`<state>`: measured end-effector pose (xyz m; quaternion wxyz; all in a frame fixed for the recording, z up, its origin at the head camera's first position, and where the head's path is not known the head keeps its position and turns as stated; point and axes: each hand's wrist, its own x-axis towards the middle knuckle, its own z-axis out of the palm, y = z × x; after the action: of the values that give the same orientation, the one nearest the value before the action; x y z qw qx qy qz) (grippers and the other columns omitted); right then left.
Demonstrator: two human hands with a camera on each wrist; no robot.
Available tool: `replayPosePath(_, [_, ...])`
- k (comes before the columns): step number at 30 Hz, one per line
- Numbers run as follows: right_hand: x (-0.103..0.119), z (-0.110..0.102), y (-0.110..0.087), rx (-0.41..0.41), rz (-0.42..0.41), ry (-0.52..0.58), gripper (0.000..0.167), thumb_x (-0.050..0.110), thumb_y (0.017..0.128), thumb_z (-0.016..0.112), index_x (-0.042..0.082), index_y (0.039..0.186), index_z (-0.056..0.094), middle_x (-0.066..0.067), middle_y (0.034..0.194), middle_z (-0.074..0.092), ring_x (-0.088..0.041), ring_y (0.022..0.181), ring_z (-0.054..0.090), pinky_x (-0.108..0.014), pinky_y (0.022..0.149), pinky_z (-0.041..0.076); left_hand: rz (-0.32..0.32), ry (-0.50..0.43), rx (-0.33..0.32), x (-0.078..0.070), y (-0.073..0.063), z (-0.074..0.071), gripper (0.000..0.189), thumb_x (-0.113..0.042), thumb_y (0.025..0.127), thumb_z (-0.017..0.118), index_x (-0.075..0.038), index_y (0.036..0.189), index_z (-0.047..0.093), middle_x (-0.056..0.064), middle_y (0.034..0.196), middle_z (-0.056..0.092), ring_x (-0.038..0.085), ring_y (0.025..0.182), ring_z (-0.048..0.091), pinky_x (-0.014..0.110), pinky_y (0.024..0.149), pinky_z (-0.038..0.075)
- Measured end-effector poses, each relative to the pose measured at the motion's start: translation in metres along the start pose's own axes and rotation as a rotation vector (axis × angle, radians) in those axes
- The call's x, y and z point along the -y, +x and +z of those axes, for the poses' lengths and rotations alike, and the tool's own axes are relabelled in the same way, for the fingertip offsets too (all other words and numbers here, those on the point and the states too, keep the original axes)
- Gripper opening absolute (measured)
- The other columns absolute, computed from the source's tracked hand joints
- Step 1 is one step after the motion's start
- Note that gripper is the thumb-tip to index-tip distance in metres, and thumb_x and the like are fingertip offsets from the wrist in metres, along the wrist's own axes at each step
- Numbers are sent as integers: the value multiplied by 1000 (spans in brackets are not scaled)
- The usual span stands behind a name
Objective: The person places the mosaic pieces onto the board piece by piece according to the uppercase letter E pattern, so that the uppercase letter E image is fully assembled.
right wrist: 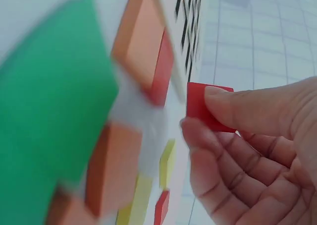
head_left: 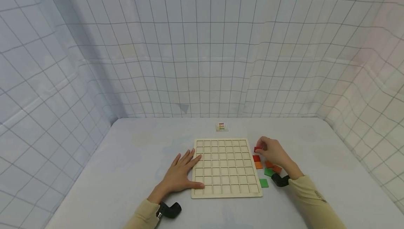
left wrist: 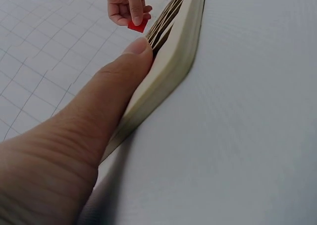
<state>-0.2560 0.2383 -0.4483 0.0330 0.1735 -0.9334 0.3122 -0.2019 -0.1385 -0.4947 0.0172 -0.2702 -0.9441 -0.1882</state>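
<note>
A cream gridded board (head_left: pixel 227 196) lies on the table. My left hand (head_left: pixel 178 177) rests on its left edge, fingers spread, with the thumb on the rim. Just past the board's right edge, my right hand (head_left: pixel 274 153) pinches a red square tile (right wrist: pixel 197 103) between thumb and fingers, held above the table. Another red tile (head_left: pixel 256 158) and an orange tile (head_left: pixel 258 165) lie together along that edge. A green tile (head_left: pixel 264 183) lies nearer the front corner. Yellow tiles (right wrist: pixel 167 161) show in the right wrist view; the hand hides them in the head view.
Behind the board lies a small card (head_left: pixel 222 127) with a coloured grid pattern. More orange tiles (head_left: pixel 277 169) and a green tile (head_left: pixel 269 172) lie under the right wrist. White gridded cloth (head_left: pixel 202 46) hangs at the back and sides of the table.
</note>
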Motion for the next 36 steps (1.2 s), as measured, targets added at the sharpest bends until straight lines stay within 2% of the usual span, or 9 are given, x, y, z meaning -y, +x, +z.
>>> replayPosePath(10, [22, 21, 10, -1, -54, 176, 15, 10, 82, 75, 6, 87, 62, 2, 79, 60, -12, 66, 56, -26, 59, 49, 4, 2, -12, 2, 0, 2, 106, -81, 69, 56, -22, 151, 28, 7, 157, 13, 22, 143, 8, 47, 113, 2])
replayPosePath(16, [30, 38, 20, 51, -60, 270, 13, 10, 83, 75, 8, 87, 63, 1, 79, 59, -13, 65, 56, -26, 57, 48, 5, -11, -9, 2, 0, 3, 105, -81, 69, 56, -22, 151, 28, 6, 157, 13, 20, 143, 7, 45, 113, 0])
replayPosePath(24, [41, 55, 36, 137, -105, 293, 9, 6, 85, 70, 10, 91, 65, 2, 82, 59, -12, 70, 57, -27, 63, 47, 7, -4, -19, 4, 0, 6, 106, -82, 68, 55, -22, 151, 29, 7, 157, 14, 21, 143, 9, 46, 113, 2])
replayPosePath(36, [69, 77, 54, 107, -92, 297, 8, 3, 86, 65, 8, 91, 67, 2, 83, 62, -11, 71, 58, -27, 63, 49, 10, 17, -26, 3, 3, 3, 106, -83, 68, 54, -22, 151, 29, 7, 157, 15, 21, 143, 10, 46, 113, 4])
